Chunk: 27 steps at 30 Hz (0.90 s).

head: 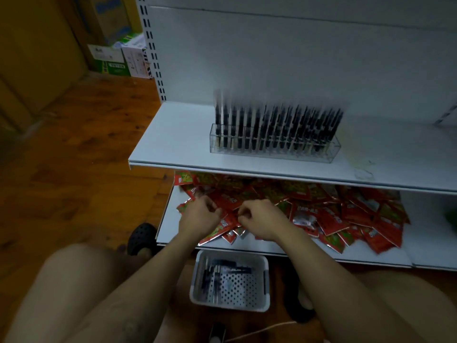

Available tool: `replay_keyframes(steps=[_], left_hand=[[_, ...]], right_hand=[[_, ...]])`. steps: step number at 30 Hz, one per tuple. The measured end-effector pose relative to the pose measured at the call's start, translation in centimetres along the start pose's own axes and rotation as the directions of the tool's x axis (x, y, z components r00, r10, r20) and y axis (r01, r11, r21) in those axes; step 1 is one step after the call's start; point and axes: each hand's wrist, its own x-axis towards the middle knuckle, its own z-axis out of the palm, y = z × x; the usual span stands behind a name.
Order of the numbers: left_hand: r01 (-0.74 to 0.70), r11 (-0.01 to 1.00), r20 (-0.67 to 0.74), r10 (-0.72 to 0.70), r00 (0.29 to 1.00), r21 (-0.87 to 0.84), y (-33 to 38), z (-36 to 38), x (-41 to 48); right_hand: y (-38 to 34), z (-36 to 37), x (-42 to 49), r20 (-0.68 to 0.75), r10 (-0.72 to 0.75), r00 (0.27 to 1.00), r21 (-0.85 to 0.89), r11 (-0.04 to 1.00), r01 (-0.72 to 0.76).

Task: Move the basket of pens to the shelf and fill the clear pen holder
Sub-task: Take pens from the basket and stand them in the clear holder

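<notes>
**Basket on the floor, holder on the shelf**

I see the basket [233, 254] on the floor, near, with a few pens [210, 276] inside. The clear pen holder [272, 154] stands on the upper shelf [173, 144]. The left hand [200, 217] and right hand [261, 220] are curled over red packets [346, 214]; I cannot tell whether they grasp anything.

Head-worn view, facing forward and down, close to shelf [173, 139]

Upper shelf [173, 134] edge close above left grip [199, 216] and right grip [258, 220]; snack packets [346, 214] heaped beneath; open room toward wrists.
</notes>
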Motion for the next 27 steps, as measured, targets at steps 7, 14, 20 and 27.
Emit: replay_keyframes(steps=[7, 14, 20, 27], left_hand=[[0.173, 0.97, 0.143, -0.198, 0.97, 0.171, -6.6, 3.4, 1.2], [0.285, 0.901, 0.344, -0.394, 0.852, 0.326, -13.8, 11.7, -0.5], [0.57, 0.821, 0.423, -0.522, 0.741, 0.014, -16.8, 13.1, 1.7], [0.678, 0.716, 0.438, -0.563, 0.701, -0.166, -16.0, 13.0, 4.6]], right_hand=[[6.3, 8.6, 2.0, 0.385, 0.197, 0.902, -0.247, 0.963, -0.105], [10.9, 16.0, 3.4, 0.508, 0.323, 0.799, -0.261, 0.941, -0.215], [11.8, 22.7, 5.9, 0.649, 0.226, 0.727, -0.188, 0.973, -0.134], [12.8, 27.2, 7.3, 0.713, 0.157, 0.683, -0.171, 0.984, -0.047]])
